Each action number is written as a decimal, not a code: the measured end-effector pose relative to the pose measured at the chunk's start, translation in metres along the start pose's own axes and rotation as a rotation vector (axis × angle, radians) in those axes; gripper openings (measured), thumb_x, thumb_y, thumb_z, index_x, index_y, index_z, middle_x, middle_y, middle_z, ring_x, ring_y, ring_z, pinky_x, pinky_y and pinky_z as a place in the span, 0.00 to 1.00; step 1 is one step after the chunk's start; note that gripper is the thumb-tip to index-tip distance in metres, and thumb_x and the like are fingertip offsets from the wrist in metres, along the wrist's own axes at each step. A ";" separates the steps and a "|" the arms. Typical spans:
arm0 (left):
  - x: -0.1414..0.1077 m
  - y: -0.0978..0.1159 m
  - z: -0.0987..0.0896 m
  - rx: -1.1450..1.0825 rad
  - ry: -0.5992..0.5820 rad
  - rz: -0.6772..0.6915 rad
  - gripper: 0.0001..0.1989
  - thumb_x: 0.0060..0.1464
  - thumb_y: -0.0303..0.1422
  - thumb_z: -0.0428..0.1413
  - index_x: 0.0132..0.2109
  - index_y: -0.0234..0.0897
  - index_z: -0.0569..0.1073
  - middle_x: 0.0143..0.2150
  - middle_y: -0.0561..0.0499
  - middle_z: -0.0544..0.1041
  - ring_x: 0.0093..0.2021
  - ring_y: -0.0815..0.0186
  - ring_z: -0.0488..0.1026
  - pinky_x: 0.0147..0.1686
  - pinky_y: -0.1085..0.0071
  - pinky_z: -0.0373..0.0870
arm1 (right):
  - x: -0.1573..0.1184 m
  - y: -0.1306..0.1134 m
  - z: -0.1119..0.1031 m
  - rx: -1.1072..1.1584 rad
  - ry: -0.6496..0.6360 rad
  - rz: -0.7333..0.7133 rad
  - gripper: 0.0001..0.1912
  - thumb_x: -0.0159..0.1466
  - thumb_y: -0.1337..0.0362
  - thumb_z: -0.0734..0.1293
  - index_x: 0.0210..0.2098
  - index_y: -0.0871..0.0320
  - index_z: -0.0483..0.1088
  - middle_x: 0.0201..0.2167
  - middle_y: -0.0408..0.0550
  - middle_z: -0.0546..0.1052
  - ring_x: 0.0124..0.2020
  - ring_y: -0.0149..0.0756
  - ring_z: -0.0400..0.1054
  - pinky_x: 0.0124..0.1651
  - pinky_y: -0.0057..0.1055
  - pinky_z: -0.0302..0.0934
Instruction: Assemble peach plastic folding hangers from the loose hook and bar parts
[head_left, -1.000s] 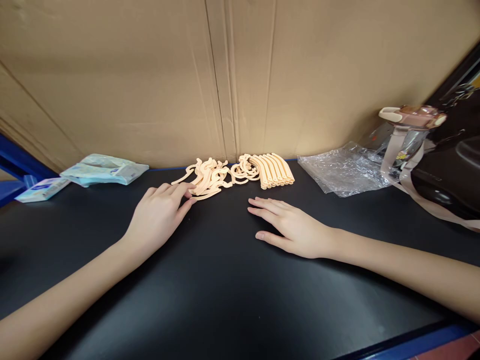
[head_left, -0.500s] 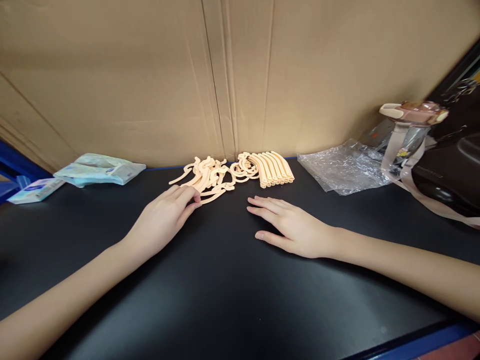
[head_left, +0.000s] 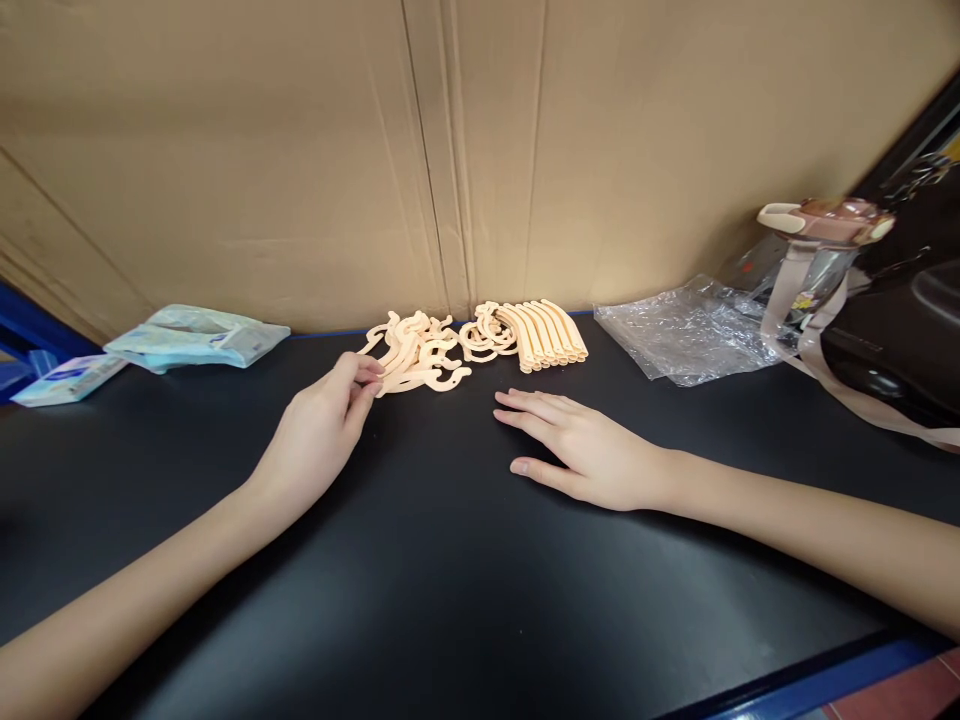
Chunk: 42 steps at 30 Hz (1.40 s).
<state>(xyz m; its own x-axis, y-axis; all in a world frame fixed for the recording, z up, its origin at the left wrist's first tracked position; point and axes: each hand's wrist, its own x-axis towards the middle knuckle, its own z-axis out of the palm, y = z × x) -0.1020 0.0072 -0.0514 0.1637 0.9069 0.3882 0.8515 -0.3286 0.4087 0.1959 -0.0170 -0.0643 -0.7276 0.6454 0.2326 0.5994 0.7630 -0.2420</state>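
My left hand (head_left: 319, 415) is at the near left edge of a loose pile of cream plastic hanger parts (head_left: 409, 335). Its thumb and fingers are pinched together on the end of a curved hanger arm (head_left: 405, 382), which lies at the front of the pile. To the right, my right hand (head_left: 570, 445) rests palm down on the black tabletop, fingers stretched out and holding nothing. Beyond it sits a neat row of hanger arms (head_left: 551, 335) lying side by side. Several cream hooks (head_left: 480, 345) lie between this row and the loose pile.
Cardboard (head_left: 300, 170) stands upright along the back of the black table (head_left: 420, 560). Tissue packs (head_left: 199, 337) lie at the left. On the right are a clear plastic bag (head_left: 682, 335), a strapped drink bottle (head_left: 829, 225) and a dark brown bag (head_left: 915, 330).
My left hand has drawn back slightly to the left, and the front hanger arm has shifted left with it. My right hand stays in place.
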 end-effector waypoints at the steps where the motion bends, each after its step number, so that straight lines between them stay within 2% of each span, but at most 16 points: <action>1: 0.001 -0.002 0.000 -0.068 0.011 -0.047 0.09 0.60 0.40 0.47 0.42 0.41 0.65 0.44 0.46 0.76 0.39 0.59 0.75 0.39 0.63 0.71 | 0.000 0.000 0.000 -0.002 -0.004 0.001 0.30 0.72 0.51 0.57 0.65 0.66 0.62 0.68 0.61 0.59 0.69 0.51 0.53 0.68 0.52 0.53; 7: 0.006 -0.002 0.001 -0.360 0.059 -0.216 0.12 0.52 0.43 0.55 0.37 0.41 0.67 0.39 0.49 0.76 0.40 0.60 0.75 0.38 0.67 0.73 | 0.000 0.000 0.000 0.026 0.008 -0.001 0.29 0.72 0.51 0.58 0.64 0.65 0.63 0.67 0.62 0.60 0.69 0.51 0.54 0.68 0.54 0.53; 11: 0.001 0.012 0.000 -0.435 0.044 -0.277 0.15 0.49 0.47 0.57 0.36 0.41 0.68 0.37 0.50 0.76 0.36 0.61 0.74 0.30 0.70 0.71 | 0.001 0.000 0.001 0.027 0.011 -0.003 0.29 0.71 0.51 0.58 0.64 0.65 0.63 0.67 0.62 0.60 0.69 0.52 0.54 0.68 0.54 0.53; 13: -0.004 0.021 0.000 -0.462 0.030 -0.278 0.15 0.50 0.47 0.57 0.36 0.41 0.69 0.35 0.51 0.75 0.35 0.62 0.72 0.29 0.71 0.69 | 0.001 -0.001 -0.001 0.054 0.051 -0.004 0.27 0.71 0.52 0.59 0.62 0.63 0.64 0.65 0.61 0.64 0.67 0.51 0.57 0.66 0.53 0.55; 16: -0.014 0.036 0.001 -0.499 0.006 -0.256 0.12 0.52 0.44 0.57 0.36 0.41 0.70 0.34 0.52 0.74 0.35 0.63 0.72 0.30 0.71 0.69 | -0.001 -0.002 -0.005 0.221 0.252 0.048 0.21 0.70 0.54 0.63 0.58 0.57 0.65 0.54 0.54 0.76 0.57 0.44 0.69 0.60 0.45 0.63; 18: -0.020 0.044 0.002 -0.526 -0.013 -0.229 0.11 0.53 0.43 0.57 0.36 0.41 0.70 0.34 0.53 0.73 0.35 0.64 0.72 0.32 0.71 0.70 | -0.003 -0.003 -0.008 0.380 0.373 0.086 0.19 0.69 0.55 0.63 0.56 0.55 0.63 0.43 0.48 0.79 0.47 0.38 0.74 0.54 0.40 0.66; 20: -0.026 0.050 0.002 -0.545 -0.027 -0.189 0.09 0.55 0.42 0.56 0.36 0.41 0.71 0.34 0.53 0.73 0.35 0.65 0.73 0.35 0.71 0.71 | -0.004 -0.003 -0.009 0.508 0.419 0.099 0.19 0.69 0.55 0.64 0.56 0.54 0.60 0.37 0.44 0.79 0.40 0.35 0.74 0.50 0.37 0.67; 24: -0.034 0.053 0.004 -0.517 -0.042 -0.102 0.07 0.59 0.40 0.55 0.38 0.43 0.72 0.36 0.54 0.75 0.35 0.66 0.73 0.33 0.73 0.69 | -0.004 -0.004 -0.009 0.606 0.444 0.103 0.20 0.68 0.56 0.66 0.56 0.54 0.59 0.34 0.41 0.77 0.35 0.32 0.72 0.44 0.33 0.66; 27: -0.038 0.050 0.005 -0.484 -0.050 -0.063 0.07 0.61 0.41 0.55 0.39 0.43 0.72 0.36 0.55 0.75 0.35 0.66 0.73 0.28 0.74 0.66 | -0.002 -0.005 -0.008 0.519 0.386 0.039 0.12 0.68 0.56 0.66 0.46 0.56 0.68 0.31 0.41 0.77 0.33 0.31 0.71 0.40 0.30 0.64; 30: -0.039 0.048 0.006 -0.474 -0.050 -0.028 0.08 0.61 0.41 0.55 0.39 0.44 0.72 0.37 0.55 0.75 0.36 0.66 0.74 0.28 0.74 0.65 | -0.001 -0.007 -0.008 0.310 0.322 -0.093 0.14 0.66 0.53 0.68 0.38 0.58 0.72 0.29 0.42 0.76 0.32 0.31 0.69 0.39 0.30 0.60; 33: -0.039 0.046 0.006 -0.445 -0.058 0.021 0.07 0.62 0.41 0.54 0.39 0.43 0.72 0.37 0.56 0.76 0.36 0.67 0.74 0.30 0.74 0.66 | 0.000 -0.008 -0.006 0.150 0.271 -0.179 0.15 0.63 0.51 0.70 0.36 0.59 0.72 0.30 0.43 0.76 0.31 0.31 0.66 0.37 0.31 0.58; 37: -0.035 0.041 0.007 -0.347 -0.088 0.106 0.06 0.63 0.39 0.53 0.40 0.43 0.72 0.36 0.57 0.76 0.34 0.69 0.72 0.33 0.74 0.67 | 0.000 -0.006 -0.003 0.099 0.258 -0.192 0.09 0.70 0.62 0.64 0.35 0.59 0.73 0.31 0.44 0.75 0.32 0.31 0.64 0.38 0.29 0.58; 42: -0.032 0.039 0.007 -0.236 -0.132 0.234 0.06 0.66 0.37 0.51 0.44 0.43 0.72 0.34 0.57 0.74 0.28 0.71 0.68 0.29 0.75 0.65 | 0.000 -0.004 -0.002 0.065 0.258 -0.186 0.09 0.70 0.65 0.63 0.35 0.60 0.72 0.31 0.44 0.75 0.32 0.31 0.63 0.38 0.29 0.57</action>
<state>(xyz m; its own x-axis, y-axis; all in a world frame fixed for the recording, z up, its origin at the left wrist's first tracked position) -0.0707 -0.0324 -0.0539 0.4168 0.8211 0.3900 0.6474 -0.5693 0.5067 0.1940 -0.0198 -0.0617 -0.7092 0.4896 0.5073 0.4354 0.8701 -0.2310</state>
